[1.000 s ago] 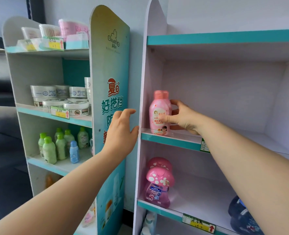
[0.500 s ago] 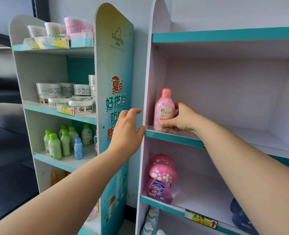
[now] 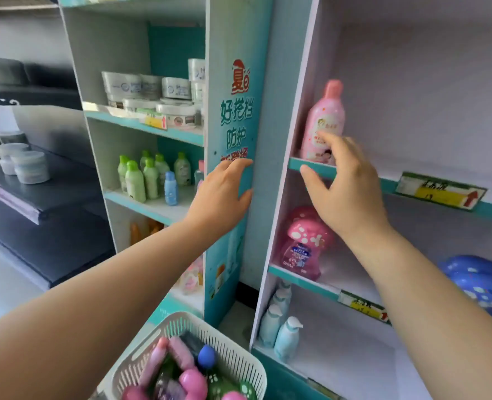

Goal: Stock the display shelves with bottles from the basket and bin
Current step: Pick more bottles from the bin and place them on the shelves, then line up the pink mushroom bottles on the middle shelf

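Tall bottle [image 3: 322, 122] sits on the shelf [image 3: 311, 166] right behind the right hand [image 3: 348, 192] — mushroom-cap bottle [image 3: 302, 249] one level below it. Basket [image 3: 198, 327] down under the left hand [image 3: 221, 194], small bottles [image 3: 141, 177] off to its left.

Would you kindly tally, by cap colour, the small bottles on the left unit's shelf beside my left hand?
Green-capped bottles: 6
Blue-capped bottle: 1
Total: 7
A half-hidden bottle by the side panel is not counted.
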### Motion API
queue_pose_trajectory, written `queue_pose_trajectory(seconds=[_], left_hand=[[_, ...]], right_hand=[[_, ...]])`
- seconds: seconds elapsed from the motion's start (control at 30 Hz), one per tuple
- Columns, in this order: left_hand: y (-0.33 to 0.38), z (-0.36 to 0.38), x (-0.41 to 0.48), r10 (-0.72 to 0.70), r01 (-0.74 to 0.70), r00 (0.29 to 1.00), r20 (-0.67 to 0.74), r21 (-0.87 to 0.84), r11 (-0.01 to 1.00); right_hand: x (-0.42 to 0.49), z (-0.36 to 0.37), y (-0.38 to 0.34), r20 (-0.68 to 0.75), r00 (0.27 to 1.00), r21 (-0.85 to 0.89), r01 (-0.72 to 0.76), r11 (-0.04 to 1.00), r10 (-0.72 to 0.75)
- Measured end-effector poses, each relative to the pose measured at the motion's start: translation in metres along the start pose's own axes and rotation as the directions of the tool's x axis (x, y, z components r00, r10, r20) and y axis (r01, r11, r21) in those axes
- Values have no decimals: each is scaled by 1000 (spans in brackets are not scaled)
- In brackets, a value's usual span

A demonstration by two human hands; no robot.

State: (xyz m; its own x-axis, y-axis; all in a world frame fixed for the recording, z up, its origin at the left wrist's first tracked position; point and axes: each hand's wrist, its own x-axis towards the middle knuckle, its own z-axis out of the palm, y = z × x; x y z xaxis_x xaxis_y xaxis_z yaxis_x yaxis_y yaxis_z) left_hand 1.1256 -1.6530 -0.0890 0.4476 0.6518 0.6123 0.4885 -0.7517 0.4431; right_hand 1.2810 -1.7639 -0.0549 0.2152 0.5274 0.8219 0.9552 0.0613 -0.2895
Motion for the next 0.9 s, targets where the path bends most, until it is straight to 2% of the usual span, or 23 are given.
queue_pose_trajectory(seconds=[0.1, 0.17, 0.27, 0.43, 0.7, 0.83, 0.9], left_hand=[[-51, 16, -50, -77, 68, 989, 127, 72, 995], [-89, 29, -86, -158, 135, 967, 199, 123, 983], [-147, 47, -143, -291, 248, 910, 294, 176, 953], [-223, 76, -219, -491, 442, 786, 376, 213, 871], [-291, 123, -299, -665, 649, 638, 388, 193, 736], [-306, 135, -308, -694, 690, 623, 362, 164, 705], [-306, 140, -306, -691, 697, 637, 342, 126, 706]], right_hand=[[-70, 50, -6, 180, 983, 71, 30, 997, -42], [-115, 86, -4, 326, 945, 84, 2, 996, -29], [-176, 140, 1, 554, 832, 65, -80, 995, 31], [-255, 219, 9, 783, 617, 26, -164, 986, 81], [-364, 307, 23, 940, 230, -188, -259, 947, 250], [-417, 336, 23, 916, 10, -365, -396, 842, 402], [-436, 347, 22, 892, -61, -421, -476, 772, 448]])
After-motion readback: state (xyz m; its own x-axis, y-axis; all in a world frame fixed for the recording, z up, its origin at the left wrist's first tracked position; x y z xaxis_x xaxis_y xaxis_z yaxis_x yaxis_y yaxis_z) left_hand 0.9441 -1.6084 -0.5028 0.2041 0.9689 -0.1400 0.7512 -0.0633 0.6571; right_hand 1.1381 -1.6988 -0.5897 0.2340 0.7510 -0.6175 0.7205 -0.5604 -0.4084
